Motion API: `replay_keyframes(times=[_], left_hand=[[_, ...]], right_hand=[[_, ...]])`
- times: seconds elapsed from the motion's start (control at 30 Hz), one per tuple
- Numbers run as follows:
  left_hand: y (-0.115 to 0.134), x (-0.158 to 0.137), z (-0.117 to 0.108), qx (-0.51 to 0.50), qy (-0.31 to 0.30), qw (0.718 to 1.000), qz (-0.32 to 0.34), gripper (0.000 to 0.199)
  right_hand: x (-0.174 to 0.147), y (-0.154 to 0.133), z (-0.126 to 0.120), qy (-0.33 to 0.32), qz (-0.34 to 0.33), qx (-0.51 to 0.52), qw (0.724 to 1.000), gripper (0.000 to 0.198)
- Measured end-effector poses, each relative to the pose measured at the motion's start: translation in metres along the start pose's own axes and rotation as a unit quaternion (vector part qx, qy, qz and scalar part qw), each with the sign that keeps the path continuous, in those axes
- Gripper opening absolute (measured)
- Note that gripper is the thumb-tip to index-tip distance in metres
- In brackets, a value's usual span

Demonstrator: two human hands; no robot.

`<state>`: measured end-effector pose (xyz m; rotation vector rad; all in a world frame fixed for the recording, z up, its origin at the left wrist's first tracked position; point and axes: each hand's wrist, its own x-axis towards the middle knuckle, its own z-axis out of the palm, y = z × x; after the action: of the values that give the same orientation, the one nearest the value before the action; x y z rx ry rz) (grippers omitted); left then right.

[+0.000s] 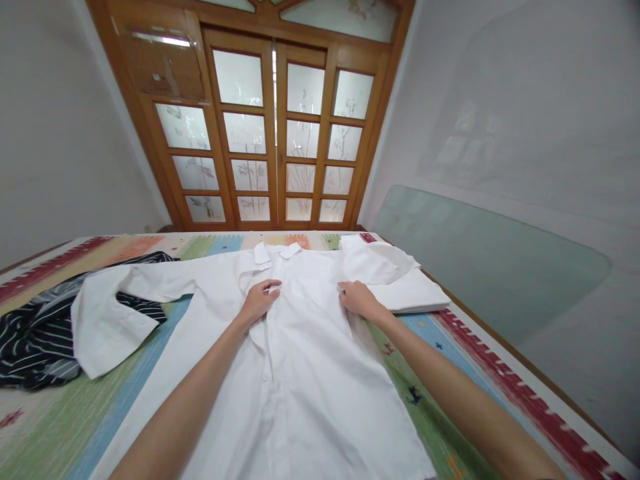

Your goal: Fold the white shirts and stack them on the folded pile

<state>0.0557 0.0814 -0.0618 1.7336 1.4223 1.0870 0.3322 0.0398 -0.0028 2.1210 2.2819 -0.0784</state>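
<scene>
A white long-sleeved shirt [310, 360] lies spread out, front up, its collar at the far end and its hem towards me. My left hand [259, 303] is closed at the shirt's front placket, below the collar, pinching the cloth between thumb and fingers. At the shirt's right side, near the armpit, my right hand [357, 298] is closed with its fingertips gripping the fabric. One sleeve stretches out to the left, its cuff over a black-and-white striped garment [37, 340]. The other sleeve lies bunched at the right, on top of folded white cloth [417, 298].
Under everything is a colourful striped cover [75, 427] with red, green and blue bands. A pale green glass-like panel [480, 260] leans along the right wall. Wooden doors with frosted panes [250, 130] stand beyond the far edge.
</scene>
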Motion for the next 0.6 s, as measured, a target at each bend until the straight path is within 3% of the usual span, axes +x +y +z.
replay_keyframes(times=[0.27,0.6], left_hand=[[0.004,-0.002,-0.002,0.003,-0.017,1.0,-0.008,0.034],[-0.003,-0.004,0.004,0.055,-0.026,0.996,0.059,0.031]], right_hand=[[0.016,0.002,-0.009,0.052,0.068,-0.082,0.993,0.028],[0.019,-0.002,-0.005,0.066,0.033,-0.112,0.991,0.033]])
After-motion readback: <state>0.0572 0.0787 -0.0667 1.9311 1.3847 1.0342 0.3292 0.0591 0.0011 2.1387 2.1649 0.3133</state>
